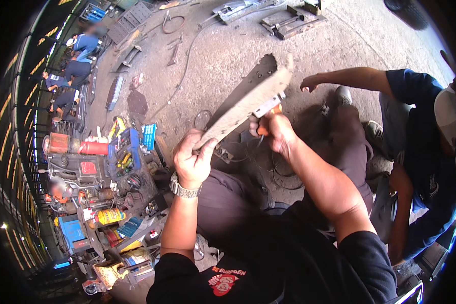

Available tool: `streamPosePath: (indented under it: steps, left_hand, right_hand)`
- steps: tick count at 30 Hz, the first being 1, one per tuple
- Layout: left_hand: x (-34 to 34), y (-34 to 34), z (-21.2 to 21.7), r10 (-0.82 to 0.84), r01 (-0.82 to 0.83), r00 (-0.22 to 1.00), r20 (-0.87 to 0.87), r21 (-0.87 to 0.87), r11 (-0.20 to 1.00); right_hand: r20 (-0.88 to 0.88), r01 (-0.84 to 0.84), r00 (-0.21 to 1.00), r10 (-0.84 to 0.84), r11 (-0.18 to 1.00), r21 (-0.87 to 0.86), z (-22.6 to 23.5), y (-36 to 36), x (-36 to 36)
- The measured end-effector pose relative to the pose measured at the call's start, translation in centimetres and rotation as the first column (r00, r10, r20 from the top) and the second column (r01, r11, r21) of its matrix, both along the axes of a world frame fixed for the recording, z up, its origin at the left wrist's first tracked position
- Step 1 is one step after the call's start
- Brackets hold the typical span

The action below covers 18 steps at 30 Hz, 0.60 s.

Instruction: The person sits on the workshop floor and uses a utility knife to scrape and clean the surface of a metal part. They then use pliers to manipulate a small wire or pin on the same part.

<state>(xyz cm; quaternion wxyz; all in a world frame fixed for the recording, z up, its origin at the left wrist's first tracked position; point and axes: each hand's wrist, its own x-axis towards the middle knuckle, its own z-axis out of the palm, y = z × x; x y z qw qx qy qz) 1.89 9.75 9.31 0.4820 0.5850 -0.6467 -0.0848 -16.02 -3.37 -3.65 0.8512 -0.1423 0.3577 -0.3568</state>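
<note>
My left hand [191, 161] is closed around the lower end of a long, curved grey-brown shell-like piece [248, 99], with a dark hollow inside and a ragged upper end. The piece slants up and to the right above my lap. In my right hand [280, 133] is an orange-handled tool [263, 127], the fingers wrapped round its grip. A flat silver metal strip with small holes [266, 106] lies along the right edge of the piece, just above that grip. Whether the strip belongs to the tool, I cannot tell.
At my left stand a blue toolbox [120, 157], a red cylinder [92, 148], a yellow bottle [110, 217] and cluttered tools. A co-worker in dark blue [420, 152] is close on my right, one arm reaching out. Metal frames [294, 23] and a cable lie ahead on the concrete floor.
</note>
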Motion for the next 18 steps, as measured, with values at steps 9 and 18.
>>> streamPosePath:
  steps: [9, 18]
  left_hand:
    - [-0.7, 3.5, 0.3, -0.113, 0.158, 0.825, 0.554, -0.033, 0.987]
    - [-2.2, 4.4, -1.7, -0.104, 0.163, 0.856, 0.506, -0.075, 0.984]
  right_hand:
    - [0.612, -0.081, 0.788, 0.060, 0.997, 0.006, 0.1, -0.5, -0.2]
    - [0.466, 0.117, 0.881, 0.084, 0.916, -0.385, 3.5, -1.0, -1.0]
